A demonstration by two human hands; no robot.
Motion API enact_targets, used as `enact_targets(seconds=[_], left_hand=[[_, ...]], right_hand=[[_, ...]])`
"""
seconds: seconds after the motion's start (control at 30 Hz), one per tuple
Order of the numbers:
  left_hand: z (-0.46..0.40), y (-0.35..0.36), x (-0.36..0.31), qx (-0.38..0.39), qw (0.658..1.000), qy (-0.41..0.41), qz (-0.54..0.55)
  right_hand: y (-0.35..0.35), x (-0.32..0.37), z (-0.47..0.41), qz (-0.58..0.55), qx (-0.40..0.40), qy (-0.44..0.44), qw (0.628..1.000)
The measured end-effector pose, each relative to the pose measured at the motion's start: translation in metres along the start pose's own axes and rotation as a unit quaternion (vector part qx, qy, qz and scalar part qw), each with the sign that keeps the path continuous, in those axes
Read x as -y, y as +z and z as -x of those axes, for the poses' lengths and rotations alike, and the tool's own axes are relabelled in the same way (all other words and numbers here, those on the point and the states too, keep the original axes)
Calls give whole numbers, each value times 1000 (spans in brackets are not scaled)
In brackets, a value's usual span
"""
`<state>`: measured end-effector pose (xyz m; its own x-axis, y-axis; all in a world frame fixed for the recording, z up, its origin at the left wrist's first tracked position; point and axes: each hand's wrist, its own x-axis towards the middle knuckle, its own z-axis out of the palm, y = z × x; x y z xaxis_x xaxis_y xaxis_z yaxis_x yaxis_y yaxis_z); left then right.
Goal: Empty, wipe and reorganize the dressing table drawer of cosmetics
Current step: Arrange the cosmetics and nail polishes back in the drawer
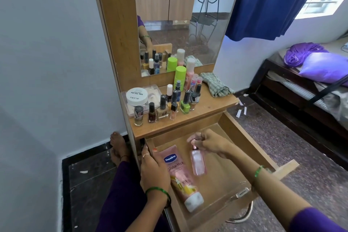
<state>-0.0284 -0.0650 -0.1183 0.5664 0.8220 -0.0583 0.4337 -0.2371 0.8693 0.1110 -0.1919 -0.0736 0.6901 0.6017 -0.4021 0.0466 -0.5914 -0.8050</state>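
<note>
Under the right hand (209, 142), fingers are pinching the pump top of the pink bottle (198, 162) lying in the drawer (243, 137). Beside it, the left hand (153, 167) is gripping the drawer wall, thumb touching the Vaseline tube (180, 177). Bottle's looking light, slick, rigid; its body offers the safer hold.

The right hand (208, 142) covers the cap of the pink bottle (198, 163), so how the fingers hold it cannot be told. The left hand (153, 170) hides the left edge of the Vaseline tube (180, 177). Labels on the nail polish bottles (163, 106) on the worktop (207, 106) are too small to read. The bed (308, 88) is cut by the right edge.
</note>
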Motion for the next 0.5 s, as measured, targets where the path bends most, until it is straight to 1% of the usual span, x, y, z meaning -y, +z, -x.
enact_targets(seconds=[0.13, 0.23, 0.33, 0.43, 0.5], left_hand=[[0, 1, 1, -2, 1000, 3, 4], [0, 0, 1, -5, 1000, -1, 8], [-1, 1, 2, -4, 1000, 1, 7], [-3, 2, 4, -4, 1000, -3, 2], [-2, 3, 3, -7, 1000, -4, 0]], right_hand=[[6, 2, -19, 39, 46, 36, 998], [10, 2, -29, 20, 39, 50, 998], [14, -2, -32, -19, 12, 41, 999], [11, -7, -29, -46, 8, 31, 998], [8, -8, -21, 3, 21, 4, 1000]])
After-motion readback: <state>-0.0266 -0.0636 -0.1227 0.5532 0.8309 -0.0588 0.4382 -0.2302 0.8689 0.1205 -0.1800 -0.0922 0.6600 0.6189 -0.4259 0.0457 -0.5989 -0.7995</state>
